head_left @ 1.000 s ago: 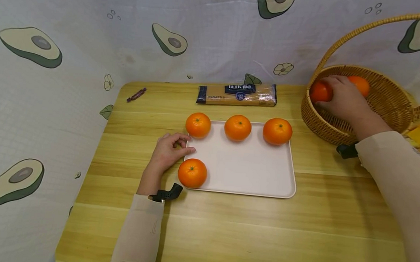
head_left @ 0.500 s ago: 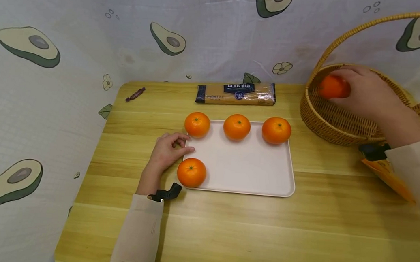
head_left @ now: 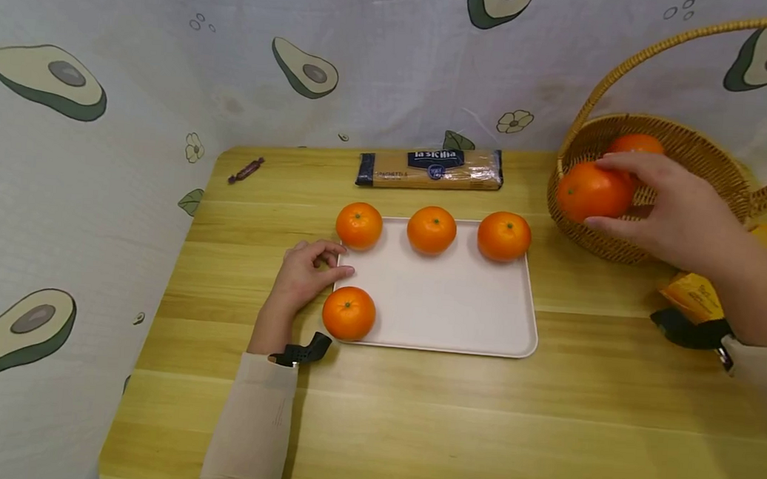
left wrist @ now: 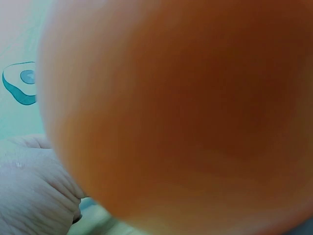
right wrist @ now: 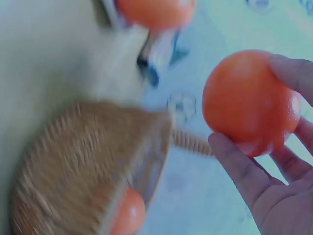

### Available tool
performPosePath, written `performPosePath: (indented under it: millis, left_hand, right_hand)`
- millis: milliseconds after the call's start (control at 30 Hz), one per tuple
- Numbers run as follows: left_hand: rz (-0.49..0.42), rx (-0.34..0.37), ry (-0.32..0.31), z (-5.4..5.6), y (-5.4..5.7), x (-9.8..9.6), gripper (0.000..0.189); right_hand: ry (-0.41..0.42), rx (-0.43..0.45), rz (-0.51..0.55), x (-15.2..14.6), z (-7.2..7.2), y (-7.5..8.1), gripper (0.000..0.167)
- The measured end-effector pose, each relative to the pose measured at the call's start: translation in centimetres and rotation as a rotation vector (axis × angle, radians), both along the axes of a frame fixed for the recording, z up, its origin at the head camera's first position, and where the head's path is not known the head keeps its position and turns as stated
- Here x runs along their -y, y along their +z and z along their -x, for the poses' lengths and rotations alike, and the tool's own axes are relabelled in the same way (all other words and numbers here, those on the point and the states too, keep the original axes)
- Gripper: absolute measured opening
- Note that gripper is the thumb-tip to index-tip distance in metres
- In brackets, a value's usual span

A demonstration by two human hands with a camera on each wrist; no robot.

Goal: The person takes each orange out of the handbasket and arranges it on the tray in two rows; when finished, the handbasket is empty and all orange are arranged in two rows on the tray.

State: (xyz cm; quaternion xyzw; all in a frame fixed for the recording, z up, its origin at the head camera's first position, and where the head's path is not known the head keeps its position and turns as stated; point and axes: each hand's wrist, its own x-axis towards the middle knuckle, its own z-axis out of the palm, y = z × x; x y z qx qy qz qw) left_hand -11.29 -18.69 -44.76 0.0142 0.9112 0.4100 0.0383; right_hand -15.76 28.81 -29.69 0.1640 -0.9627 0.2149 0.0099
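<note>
In the head view my right hand (head_left: 683, 205) grips an orange (head_left: 596, 193) between thumb and fingers, over the near-left rim of the wicker basket (head_left: 580, 238). The right wrist view shows this orange (right wrist: 247, 103) held up beside the tilted-looking basket (right wrist: 73, 161). Another orange (head_left: 636, 143) lies inside the basket. My left hand (head_left: 302, 278) rests at the left edge of the white tray (head_left: 453, 296), thumb over the rim and fingers loosely bent. Three oranges line the tray's back edge, and a fourth-corner orange (head_left: 348, 313) sits front left, filling much of the left wrist view.
A spaghetti pack (head_left: 431, 169) lies behind the tray. A small wrapped candy (head_left: 246, 170) is at the back left. Right of the basket a yellow packet (head_left: 696, 295) is partly hidden by the right forearm. A cloth with printed avocados (head_left: 305, 68) hangs behind the table.
My right hand has lifted an orange from inside the basket and brought it toward me over the rim. The left hand, tray and its oranges stay put.
</note>
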Motion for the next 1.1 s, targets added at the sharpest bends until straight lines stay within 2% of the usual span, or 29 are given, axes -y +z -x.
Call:
performPosePath:
  millis: [133,267,433,533,633,867,1100]
  left_hand:
    - [-0.002,0.006,0.002,0.0,0.0,0.0,0.035]
    - [-0.009,0.006,0.005,0.1,0.0,0.0,0.035]
    - [-0.009,-0.003,0.0,0.1,0.1,0.0,0.034]
    - [-0.015,-0.002,-0.003,0.1,0.1,0.0,0.034]
    - [-0.016,-0.005,-0.006,0.1,0.0,0.1,0.035]
    - [-0.02,-0.027,-0.012,0.1,0.0,0.1,0.035]
    - [-0.021,-0.025,-0.004,0.0,0.0,0.1,0.034]
  right_hand:
    - [0.07,0.006,0.087,1.8,-2.6,-1.7,0.077]
    - [0.138,0.07,0.156,4.0,-5.0,-3.5,0.077]
    - [0.212,0.232,0.247,7.0,-7.0,-5.9,0.073]
    - [0.233,0.347,0.319,8.7,-7.5,-7.5,0.07]
    - [0.253,0.409,0.406,10.4,-7.8,-9.0,0.07]
    - [0.307,0.425,0.57,13.1,-8.5,-10.8,0.068]
    - [0.304,0.461,0.622,14.2,-8.7,-11.5,0.065]
